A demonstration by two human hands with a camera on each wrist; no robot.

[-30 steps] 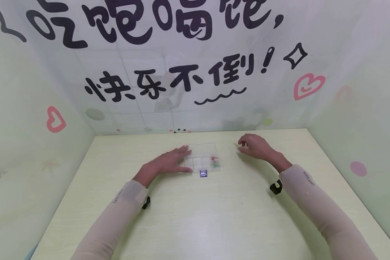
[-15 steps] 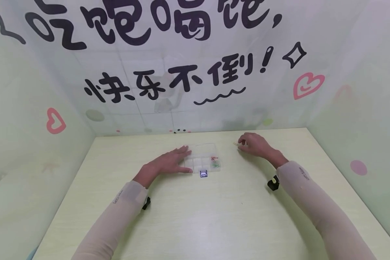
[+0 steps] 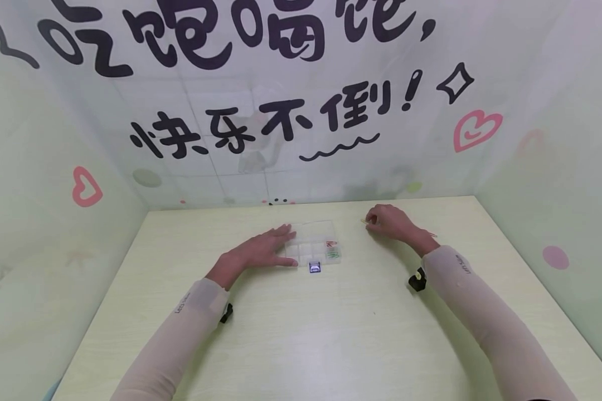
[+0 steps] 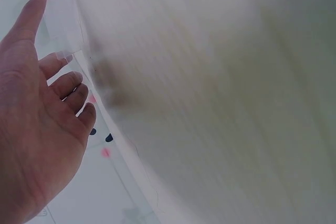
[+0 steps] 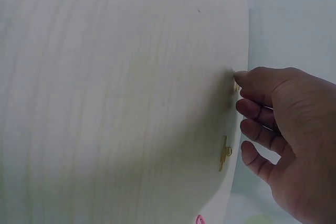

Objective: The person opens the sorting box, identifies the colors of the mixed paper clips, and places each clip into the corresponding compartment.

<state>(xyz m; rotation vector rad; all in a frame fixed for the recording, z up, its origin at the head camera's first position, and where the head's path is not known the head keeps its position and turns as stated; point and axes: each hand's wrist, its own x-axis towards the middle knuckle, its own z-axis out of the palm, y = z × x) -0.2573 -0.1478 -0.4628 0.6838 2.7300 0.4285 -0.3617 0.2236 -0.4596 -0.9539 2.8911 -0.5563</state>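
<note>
The left hand (image 3: 268, 249) is spread out flat, with its fingers and thumb touching the left side of a clear box (image 3: 306, 250). The box sits on the tabletop (image 3: 301, 334) between the two hands, near the back wall (image 3: 281, 184). It has little rooms inside. Red clips (image 3: 331, 244) lie in one room on the right, and green clips (image 3: 333, 254) lie in the room just in front of them. A small blue piece (image 3: 315, 267) is at the front edge of the box.

The right hand (image 3: 390, 223) is to the right of the box, apart from it. Its thumb and finger pinch a small yellow clip (image 3: 363, 221). In the right wrist view, more yellow clips (image 5: 224, 153) lie on the tabletop under that hand. A red clip (image 3: 433, 234) peeks out behind the right wrist. The wall has big black writing (image 3: 283, 117) and a pink heart (image 3: 476, 131) on it.
</note>
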